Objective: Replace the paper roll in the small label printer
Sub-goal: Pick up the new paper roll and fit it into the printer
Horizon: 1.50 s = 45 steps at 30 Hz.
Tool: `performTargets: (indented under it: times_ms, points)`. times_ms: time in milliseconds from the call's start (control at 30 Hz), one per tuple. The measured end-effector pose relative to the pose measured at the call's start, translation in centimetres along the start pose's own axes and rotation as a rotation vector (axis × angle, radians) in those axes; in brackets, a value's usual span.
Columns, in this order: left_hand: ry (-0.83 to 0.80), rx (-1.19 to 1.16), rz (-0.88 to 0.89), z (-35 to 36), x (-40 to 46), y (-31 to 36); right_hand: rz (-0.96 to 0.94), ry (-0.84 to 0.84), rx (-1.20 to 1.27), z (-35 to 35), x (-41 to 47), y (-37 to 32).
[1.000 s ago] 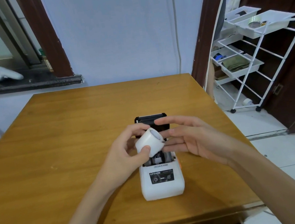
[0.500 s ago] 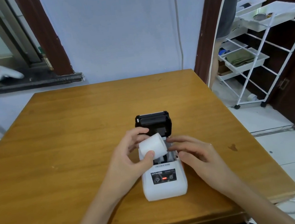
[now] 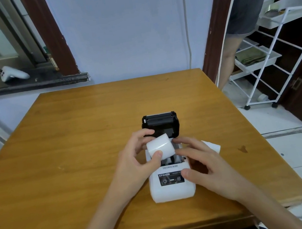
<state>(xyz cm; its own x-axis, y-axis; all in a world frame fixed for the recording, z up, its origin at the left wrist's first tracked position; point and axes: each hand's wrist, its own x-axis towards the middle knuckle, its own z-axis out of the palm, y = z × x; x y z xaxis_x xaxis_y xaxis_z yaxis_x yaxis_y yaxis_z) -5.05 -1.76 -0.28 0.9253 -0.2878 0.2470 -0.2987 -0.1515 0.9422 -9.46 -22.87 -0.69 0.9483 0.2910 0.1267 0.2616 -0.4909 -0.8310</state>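
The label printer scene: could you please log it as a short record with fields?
printer: white label printer near the front of the wooden table
lid: black lid, open, tipped back
paper roll: white paper roll, held above the open bay, not seated
left hand: left hand pinches the roll
right hand: right hand rests on the printer's right side
loose paper: white strip behind the right hand

— Where is the label printer [image 3: 172, 186]?
— Near the worktop's front edge: a small white box with a dark control strip, its black lid [image 3: 160, 125] hinged open and standing up behind.
— And the paper roll [image 3: 160, 148]?
— White, tilted, held just above the open bay.
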Motion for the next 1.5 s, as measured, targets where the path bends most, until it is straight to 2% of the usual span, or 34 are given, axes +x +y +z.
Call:
performTargets:
  times_ms: [200,333,600,967,1200,1500]
  points:
    - [0.002,0.020,0.006,0.1,0.1,0.1,0.035,-0.242,-0.129,-1.7,-0.6,-1.0]
    - [0.013,0.003,0.007,0.2,0.1,0.2,0.043,-0.298,-0.255,-1.6,-0.6,-1.5]
    - [-0.019,-0.104,-0.002,0.4,0.4,0.5,0.023,-0.228,-0.242,-1.5,-0.6,-1.1]
    - [0.011,0.026,0.042,0.3,0.5,0.3,0.000,-0.180,-0.230,-1.4,-0.7,-0.9]
    - [0.016,-0.132,0.009,0.6,0.6,0.6,-0.015,-0.181,-0.293,-1.1,-0.7,-0.9]
    - [-0.046,0.028,0.050,0.7,0.4,0.4,-0.010,-0.173,-0.278,-1.2,-0.8,-0.6]
